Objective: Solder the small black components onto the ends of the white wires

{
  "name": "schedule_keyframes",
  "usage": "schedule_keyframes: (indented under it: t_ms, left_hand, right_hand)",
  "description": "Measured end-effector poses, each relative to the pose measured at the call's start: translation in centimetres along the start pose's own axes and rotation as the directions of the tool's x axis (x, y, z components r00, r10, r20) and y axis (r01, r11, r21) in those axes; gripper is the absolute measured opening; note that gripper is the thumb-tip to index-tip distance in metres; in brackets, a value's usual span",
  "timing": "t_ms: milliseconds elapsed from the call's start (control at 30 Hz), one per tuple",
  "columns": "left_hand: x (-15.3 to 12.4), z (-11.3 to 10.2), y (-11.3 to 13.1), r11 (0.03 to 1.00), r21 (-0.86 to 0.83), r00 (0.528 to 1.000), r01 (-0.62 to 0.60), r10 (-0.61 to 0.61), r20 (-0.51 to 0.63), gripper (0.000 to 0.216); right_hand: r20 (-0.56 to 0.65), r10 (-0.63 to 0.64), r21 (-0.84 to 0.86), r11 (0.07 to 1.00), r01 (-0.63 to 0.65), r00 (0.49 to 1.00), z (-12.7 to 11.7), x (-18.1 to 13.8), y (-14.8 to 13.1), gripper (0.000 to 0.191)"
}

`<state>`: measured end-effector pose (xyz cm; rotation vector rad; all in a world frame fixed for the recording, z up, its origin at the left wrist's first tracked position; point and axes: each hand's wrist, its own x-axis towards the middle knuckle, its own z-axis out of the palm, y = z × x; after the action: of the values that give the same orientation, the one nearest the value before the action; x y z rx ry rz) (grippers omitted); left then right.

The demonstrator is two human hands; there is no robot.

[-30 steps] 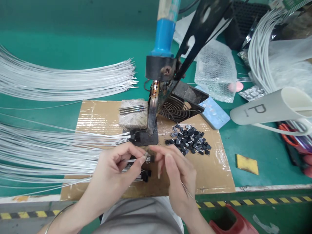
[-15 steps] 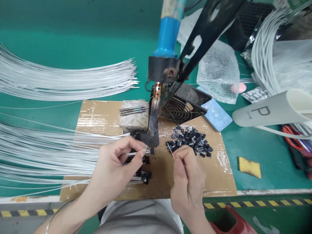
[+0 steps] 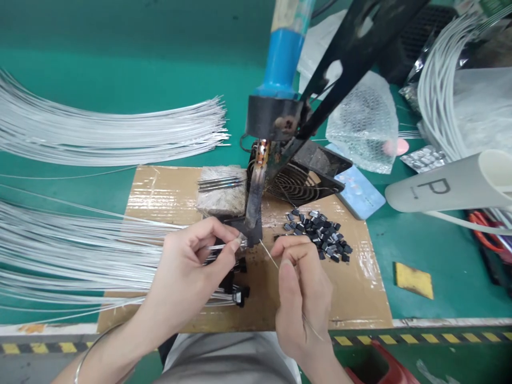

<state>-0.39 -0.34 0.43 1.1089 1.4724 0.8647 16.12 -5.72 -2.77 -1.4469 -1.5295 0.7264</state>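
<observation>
My left hand (image 3: 194,269) is closed in a pinch on a white wire, with a small black component (image 3: 252,241) at the wire's end just past my fingertips. That component sits close under the tip of a soldering iron (image 3: 254,205); whether they touch, I cannot tell. Between thumb and forefinger, my right hand (image 3: 302,293) grips a thin strand of solder wire (image 3: 269,254), its free end pointing up-left near the component. Below and behind my left hand lie white wires (image 3: 80,261), several with black components (image 3: 240,295) on their ends.
A metal bracket (image 3: 340,80) holds the iron above a cardboard sheet (image 3: 160,197). Loose black components (image 3: 326,234) lie in a pile at right. Behind stand a small fan (image 3: 296,181) and a fibrous block (image 3: 222,200). A white cup (image 3: 440,186) and yellow sponge (image 3: 414,280) are farther right.
My right hand has brought the solder wire leftward, its end now near the iron's tip. The component in my left hand now appears closer under the tip. The view has shifted slightly.
</observation>
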Motion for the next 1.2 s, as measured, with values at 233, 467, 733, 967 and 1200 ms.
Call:
schedule_keyframes:
  t_ms: [233,467,733,967,1200]
  left_hand:
    - [0.1,0.0,0.0,1.0,0.011,1.0,-0.008,0.008,-0.007,0.009]
    - [0.1,0.1,0.2,1.0,0.024,1.0,-0.004,0.004,-0.009,0.008]
    - [0.2,0.1,0.6,1.0,-0.002,1.0,-0.015,0.015,-0.009,0.008]
    - [0.3,0.0,0.8,0.999,0.009,0.999,-0.034,0.034,-0.019,0.009]
    - [0.4,0.1,1.0,0.998,-0.042,0.998,-0.054,0.052,-0.039,0.009]
  right_hand:
    - [0.07,-0.039,-0.054,0.998,0.043,0.997,-0.3,0.3,0.0,0.019]
    - [0.031,0.084,0.092,0.992,-0.087,0.996,-0.5,0.1,-0.1,0.018]
    - [0.017,0.186,0.342,0.922,-0.181,0.982,0.3,0.7,-0.2,0.021]
    - [-0.034,0.207,0.394,0.902,-0.177,0.978,0.8,1.3,-0.5,0.025]
    - [-0.037,0.23,0.417,0.888,-0.194,0.972,0.8,1.5,-0.4,0.023]
